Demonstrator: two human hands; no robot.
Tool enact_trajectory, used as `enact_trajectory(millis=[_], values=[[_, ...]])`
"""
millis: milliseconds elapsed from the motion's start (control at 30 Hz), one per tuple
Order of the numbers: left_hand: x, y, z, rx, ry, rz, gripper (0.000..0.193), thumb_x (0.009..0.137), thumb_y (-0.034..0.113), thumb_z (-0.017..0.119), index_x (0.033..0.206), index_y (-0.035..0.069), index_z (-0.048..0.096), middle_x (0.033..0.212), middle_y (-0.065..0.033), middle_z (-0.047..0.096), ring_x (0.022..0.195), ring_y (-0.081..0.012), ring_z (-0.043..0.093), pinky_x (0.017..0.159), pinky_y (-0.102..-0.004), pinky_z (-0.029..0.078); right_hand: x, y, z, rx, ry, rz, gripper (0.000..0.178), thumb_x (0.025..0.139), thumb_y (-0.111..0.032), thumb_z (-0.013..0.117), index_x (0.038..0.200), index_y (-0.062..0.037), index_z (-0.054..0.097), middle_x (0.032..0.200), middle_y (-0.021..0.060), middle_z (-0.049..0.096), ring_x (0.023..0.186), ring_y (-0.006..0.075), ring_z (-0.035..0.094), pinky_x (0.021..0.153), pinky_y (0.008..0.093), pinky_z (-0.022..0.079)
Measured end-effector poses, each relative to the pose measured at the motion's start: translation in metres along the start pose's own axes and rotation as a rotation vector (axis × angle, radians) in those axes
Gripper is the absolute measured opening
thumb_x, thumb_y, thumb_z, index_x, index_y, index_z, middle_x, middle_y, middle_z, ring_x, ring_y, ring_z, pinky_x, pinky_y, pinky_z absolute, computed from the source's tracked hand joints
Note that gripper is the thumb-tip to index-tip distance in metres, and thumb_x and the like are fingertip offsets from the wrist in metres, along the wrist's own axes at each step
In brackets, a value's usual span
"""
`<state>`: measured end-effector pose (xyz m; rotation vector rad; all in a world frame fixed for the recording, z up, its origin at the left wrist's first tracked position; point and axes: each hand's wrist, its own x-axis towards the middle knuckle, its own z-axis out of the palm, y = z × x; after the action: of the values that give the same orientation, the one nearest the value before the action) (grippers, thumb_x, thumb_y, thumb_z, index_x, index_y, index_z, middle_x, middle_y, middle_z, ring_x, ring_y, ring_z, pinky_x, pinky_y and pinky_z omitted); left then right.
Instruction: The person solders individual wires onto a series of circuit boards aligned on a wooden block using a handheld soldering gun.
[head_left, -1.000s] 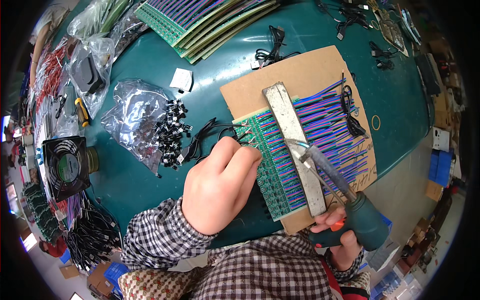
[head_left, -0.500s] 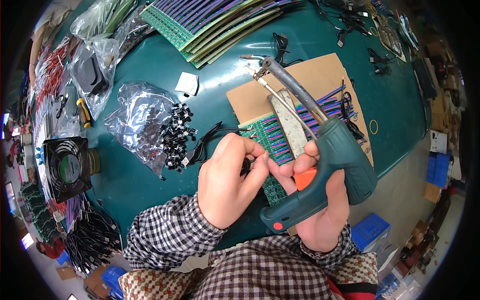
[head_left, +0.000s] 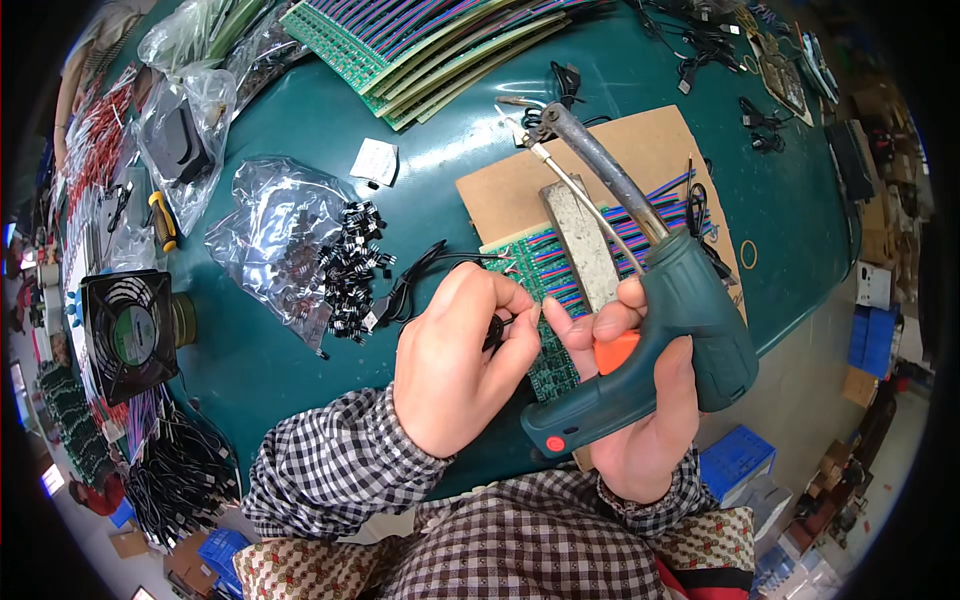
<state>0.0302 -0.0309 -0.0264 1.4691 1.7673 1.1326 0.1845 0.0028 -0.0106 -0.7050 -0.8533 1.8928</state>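
Observation:
In my right hand [head_left: 640, 455] is a green soldering gun [head_left: 690, 320] with an orange trigger, its handle resting across the palm. The gun's metal tube points up and left, ending in a tip over the brown cardboard sheet [head_left: 520, 185]. My left hand [head_left: 455, 365] pinches a thin black cable [head_left: 497, 332], partly hidden by the fingers, close to my right fingertips. Beyond both hands lies a green circuit board [head_left: 530, 265] with rows of blue, red and black wires. A worn grey metal bar [head_left: 580, 245] rests across these wires.
Left of the board are a heap of small black connectors [head_left: 350, 270], a clear plastic bag [head_left: 270, 220] and a black USB cable [head_left: 400, 295]. Stacked wired boards [head_left: 400, 60] stand at the back. A black fan [head_left: 130, 335] and a yellow-handled screwdriver [head_left: 162, 220] sit at the left.
The soldering gun's tip has shifted slightly up and to the right. My right fingers have moved slightly apart from my left fingertips. My left hand keeps its pinch.

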Motion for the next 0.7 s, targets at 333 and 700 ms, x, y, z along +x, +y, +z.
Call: enact_trajectory(millis=[333,700], values=[[-0.002,0.003,0.001,-0.07,0.014,-0.075,0.011,0.081,-0.001,0.069,0.088,0.0,0.059,0.08,-0.0085,0.057,0.072,-0.0195,0.056,0.064,-0.0296,0.046,-0.003,0.002,-0.001,-0.01,0.01,-0.023,0.051,0.104,-0.044,0.041,0.132,-0.0012,0.044,0.106,0.0079,0.059,0.103,0.0214,0.06,0.114,0.0552,0.033],[-0.006,0.001,-0.01,0.014,-0.038,0.064,0.014,0.081,0.0,0.07,0.092,0.002,0.062,0.083,-0.0104,0.06,0.073,-0.0268,0.064,0.063,-0.0345,0.052,-0.032,-0.028,-0.023,0.033,0.034,0.055,0.06,0.101,-0.05,0.042,0.136,-0.0014,0.038,0.102,0.0069,0.054,0.098,0.0227,0.059,0.096,0.0541,0.052]])
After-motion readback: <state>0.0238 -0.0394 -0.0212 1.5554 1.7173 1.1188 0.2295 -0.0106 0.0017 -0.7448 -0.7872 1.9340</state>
